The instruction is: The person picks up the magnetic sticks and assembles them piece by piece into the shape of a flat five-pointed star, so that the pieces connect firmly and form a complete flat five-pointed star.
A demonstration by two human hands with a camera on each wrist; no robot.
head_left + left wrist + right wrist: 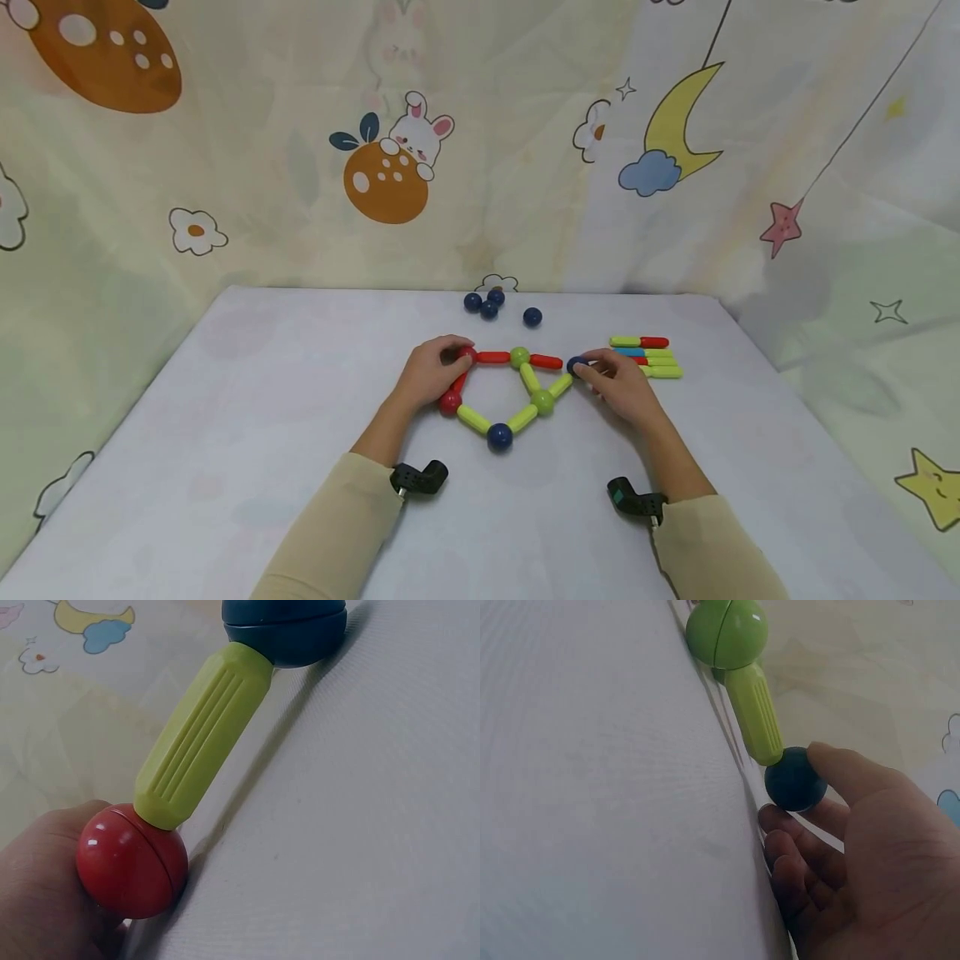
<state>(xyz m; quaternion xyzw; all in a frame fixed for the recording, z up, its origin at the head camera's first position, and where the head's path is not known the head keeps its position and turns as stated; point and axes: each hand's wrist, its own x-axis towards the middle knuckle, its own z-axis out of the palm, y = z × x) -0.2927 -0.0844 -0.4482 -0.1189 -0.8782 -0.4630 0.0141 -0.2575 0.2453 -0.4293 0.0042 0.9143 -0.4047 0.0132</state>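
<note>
On the table lies a frame of joined balls and rods. My left hand (pixel 433 372) grips the red ball (pixel 468 356) at its far left corner, partly hidden by the fingers. A second red ball (pixel 129 861) sits close by that hand, joined by a yellow-green rod (pixel 202 739) to a dark blue ball (pixel 499 437) at the near corner. My right hand (pixel 618 387) pinches another dark blue ball (pixel 795 780) between thumb and fingers, at the end of a yellow-green rod (pixel 754 716) from a green ball (pixel 542 403). A red rod (pixel 546 362) from the far green ball (pixel 520 357) points toward it.
Several loose dark blue balls (pixel 489 310) lie near the table's far edge. A group of red, blue and yellow-green rods (pixel 660 362) lies beyond my right hand, partly covered by it. Behind the table hangs a patterned cloth (pixel 525 167).
</note>
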